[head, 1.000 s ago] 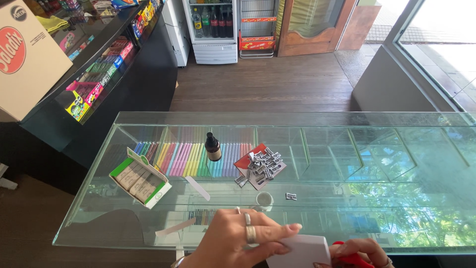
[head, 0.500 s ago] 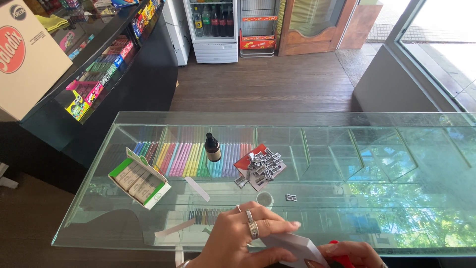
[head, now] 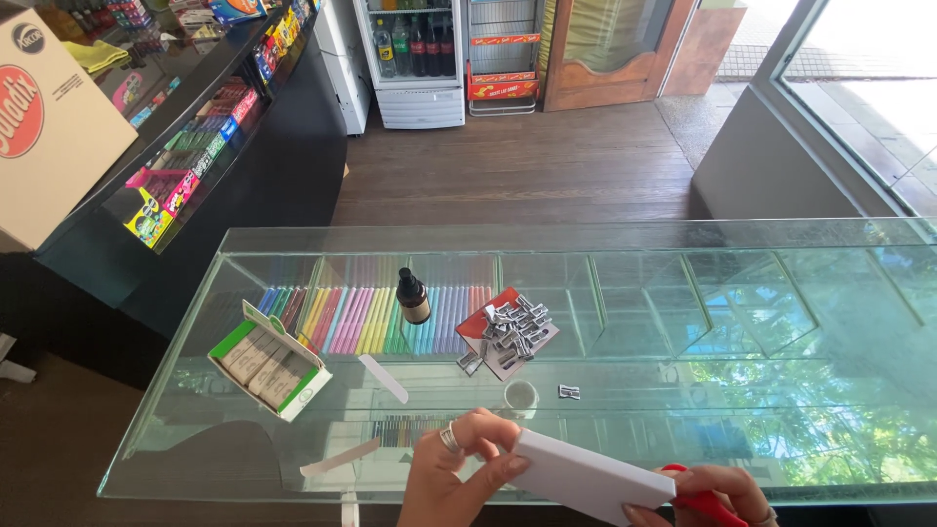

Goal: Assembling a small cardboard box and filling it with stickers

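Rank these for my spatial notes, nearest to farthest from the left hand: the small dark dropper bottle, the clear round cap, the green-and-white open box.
1. Clear round cap, just above the left hand.
2. Small dark dropper bottle, farther back.
3. Green-and-white open box, far left.

bare glass point(head: 742, 390) right of clips point(head: 509, 330)

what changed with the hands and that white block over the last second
The white block has turned from near flat to a slant, its right end lower, and more of it shows. The left hand kept its grip on the left end; the right hand, with a red thing, holds the other end. The dropper bottle, open green box and metal clips on the glass counter stayed put.
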